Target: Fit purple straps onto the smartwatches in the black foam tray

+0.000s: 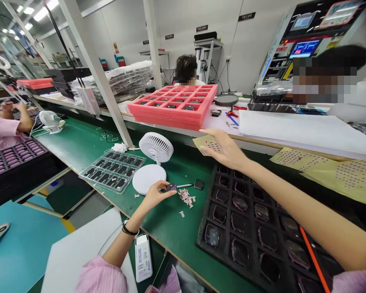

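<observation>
My left hand point(158, 194) is closed, pinching a small dark watch case point(171, 186) between thumb and fingertips above the green bench. Just right of it are a thin pen-like tool point(184, 186), another dark watch case point(199, 184) and a heap of small pale tabs point(186, 197). My right hand point(227, 149) is raised at the shelf edge, thumb and forefinger apart. It is at a yellow sheet point(201, 143) dotted with small dark marks; whether the fingers touch it I cannot tell. Below my right forearm lies a black foam tray point(203, 228) with watch cases in its compartments.
A white fan point(156, 147) and a clear plastic tray of dark pieces point(110, 169) stand left on the bench. On the shelf are a pink foam tray point(171, 118) and red-handled pliers point(232, 114). More yellow sheets point(311, 165) hang at right. Other people sit nearby.
</observation>
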A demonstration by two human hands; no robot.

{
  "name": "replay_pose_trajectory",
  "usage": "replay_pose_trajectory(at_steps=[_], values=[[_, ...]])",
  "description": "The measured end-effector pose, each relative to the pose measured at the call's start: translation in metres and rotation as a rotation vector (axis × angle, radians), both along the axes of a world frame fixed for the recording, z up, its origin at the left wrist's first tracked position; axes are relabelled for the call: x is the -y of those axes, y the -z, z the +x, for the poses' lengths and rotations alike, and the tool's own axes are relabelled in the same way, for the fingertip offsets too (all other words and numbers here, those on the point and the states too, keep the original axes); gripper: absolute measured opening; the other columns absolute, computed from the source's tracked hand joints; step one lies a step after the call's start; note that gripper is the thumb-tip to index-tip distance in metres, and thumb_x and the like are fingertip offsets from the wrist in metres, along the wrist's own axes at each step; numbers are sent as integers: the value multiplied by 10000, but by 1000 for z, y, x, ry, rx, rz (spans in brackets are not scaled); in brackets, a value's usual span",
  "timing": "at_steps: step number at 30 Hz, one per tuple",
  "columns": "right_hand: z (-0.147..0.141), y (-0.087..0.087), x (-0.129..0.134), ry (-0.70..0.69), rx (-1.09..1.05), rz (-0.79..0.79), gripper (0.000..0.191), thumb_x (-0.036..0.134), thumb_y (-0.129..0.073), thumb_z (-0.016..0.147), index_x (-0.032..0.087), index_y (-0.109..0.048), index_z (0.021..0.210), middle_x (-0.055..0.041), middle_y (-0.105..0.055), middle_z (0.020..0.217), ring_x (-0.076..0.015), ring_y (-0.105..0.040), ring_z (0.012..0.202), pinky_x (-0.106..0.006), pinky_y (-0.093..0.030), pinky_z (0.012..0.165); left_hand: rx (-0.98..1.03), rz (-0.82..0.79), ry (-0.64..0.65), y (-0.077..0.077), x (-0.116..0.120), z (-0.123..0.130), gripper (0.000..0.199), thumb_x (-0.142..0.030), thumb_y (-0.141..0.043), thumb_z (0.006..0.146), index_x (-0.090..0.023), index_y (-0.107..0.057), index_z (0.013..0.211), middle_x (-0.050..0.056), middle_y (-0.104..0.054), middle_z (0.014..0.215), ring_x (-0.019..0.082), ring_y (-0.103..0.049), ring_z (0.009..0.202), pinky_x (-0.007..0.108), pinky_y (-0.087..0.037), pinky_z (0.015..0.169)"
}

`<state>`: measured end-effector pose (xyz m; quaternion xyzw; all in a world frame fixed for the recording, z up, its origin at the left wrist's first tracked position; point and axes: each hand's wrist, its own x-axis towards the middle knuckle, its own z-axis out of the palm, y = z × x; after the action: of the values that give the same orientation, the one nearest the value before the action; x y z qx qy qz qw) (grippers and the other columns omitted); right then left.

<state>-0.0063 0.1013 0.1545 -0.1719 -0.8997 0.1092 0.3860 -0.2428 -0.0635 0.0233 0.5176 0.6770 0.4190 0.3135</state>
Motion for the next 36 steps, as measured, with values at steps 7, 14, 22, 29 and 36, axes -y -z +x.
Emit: replay_pose_trajectory(at_steps=[7, 14, 22, 29, 36], values=[[-4, 21, 42, -328, 134, -770, 508, 375, -90, 1014, 290, -270, 1482, -104, -718, 1088, -202, -702, 902, -366, -519, 770, 101, 13, 2, 10, 12, -7, 428, -487, -735, 646, -160, -625, 899, 79, -669, 924, 228, -621, 906, 298, -511, 657], [-9, 17, 48, -313, 93, -922, 493, 453, -184, 1003, 315, -333, 1453, -97, -725, 1075, -214, -708, 879, -393, -512, 795, 99, 18, 38, 5, 12, -2, 402, -461, -730, 645, -170, -611, 897, 76, -668, 932, 233, -617, 905, 311, -512, 672], [-17, -5, 33, -503, -23, -735, 565, 608, -282, 928, 303, -352, 1399, -100, -622, 1228, -261, -634, 1055, -496, -492, 893, 119, 13, 49, 8, 13, -1, 426, -475, -735, 655, -166, -611, 922, 88, -659, 963, 242, -610, 925, 291, -488, 668], [-56, -48, -54, 234, 32, 350, 387, 362, -701, 750, 163, -573, 1058, -175, -461, 1336, -384, -355, 1319, -602, -297, 1073, 106, 98, 149, -19, 2, 13, 420, -453, -750, 665, -162, -618, 937, 84, -660, 961, 226, -612, 912, 278, -490, 660], [-64, -65, -84, 244, 51, 376, 296, 297, -702, 715, 178, -597, 965, -142, -550, 1162, -341, -503, 1127, -514, -439, 940, -46, 252, 161, -70, -19, 9, 421, -428, -766, 670, -174, -616, 972, 75, -663, 1004, 203, -623, 900, 284, -527, 701]])
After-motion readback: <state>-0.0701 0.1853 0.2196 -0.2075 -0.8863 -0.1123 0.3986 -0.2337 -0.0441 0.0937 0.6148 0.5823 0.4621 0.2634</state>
